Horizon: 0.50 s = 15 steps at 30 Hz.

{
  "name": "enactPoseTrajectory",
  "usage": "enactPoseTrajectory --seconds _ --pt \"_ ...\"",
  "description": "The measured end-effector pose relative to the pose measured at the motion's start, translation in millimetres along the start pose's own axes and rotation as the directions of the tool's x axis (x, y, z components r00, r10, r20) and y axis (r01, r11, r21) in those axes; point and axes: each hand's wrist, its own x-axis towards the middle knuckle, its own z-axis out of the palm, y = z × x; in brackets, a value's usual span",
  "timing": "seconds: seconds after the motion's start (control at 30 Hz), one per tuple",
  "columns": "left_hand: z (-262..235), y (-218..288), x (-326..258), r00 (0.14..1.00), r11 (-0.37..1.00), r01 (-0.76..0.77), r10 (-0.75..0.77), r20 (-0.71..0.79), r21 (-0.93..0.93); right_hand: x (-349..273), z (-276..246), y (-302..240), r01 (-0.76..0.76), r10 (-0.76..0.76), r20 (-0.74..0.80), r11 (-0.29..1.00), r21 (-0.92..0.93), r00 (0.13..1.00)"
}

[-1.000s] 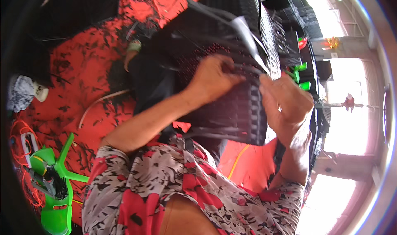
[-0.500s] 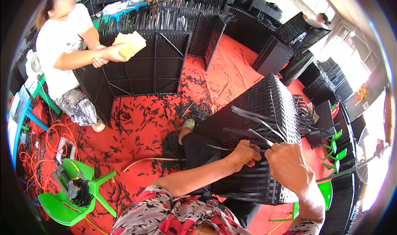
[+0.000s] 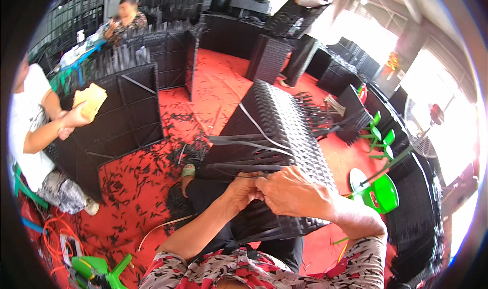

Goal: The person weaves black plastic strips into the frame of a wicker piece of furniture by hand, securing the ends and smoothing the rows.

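Note:
A black woven wicker panel [image 3: 277, 121] lies tilted across my lap, with loose black strips [image 3: 244, 139] sticking out to the left of its near edge. My left hand [image 3: 243, 190] pinches one of these strips at the panel's near edge. My right hand [image 3: 292, 192] presses right beside it, fingers closed on the same bundle of strips. Both forearms come up from the lower edge, with red, white and black patterned sleeves below.
A person in a white shirt [image 3: 30, 131] at the left holds a tan block against a black frame [image 3: 127, 111]. Red floor [image 3: 213, 85] is littered with black strip cuttings. More black wicker pieces [image 3: 269, 55] stand behind. Green stools [image 3: 381, 192] at right, another [image 3: 96, 268] lower left.
The view has tilted up from my lap to the room. My hands have come closer together on the strips at the panel's near edge.

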Motion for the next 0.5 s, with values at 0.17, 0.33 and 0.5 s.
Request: enactPoseTrajectory --seconds 0.17,0.33,0.5 --pt "7 0 -5 0.985 0.992 0.057 -0.037 0.167 -0.115 -14 7 5 -0.009 0.008 -0.07 1.0 -0.014 0.998" --pt "0 -5 -11 0.952 0.977 0.149 -0.101 0.288 -0.15 -9 0 1 -0.072 0.072 0.008 0.972 0.222 0.997" --pt "-6 -10 -11 0.938 0.986 0.148 -0.117 0.327 -0.07 -10 -3 3 -0.137 0.152 -0.034 0.949 0.284 0.988"
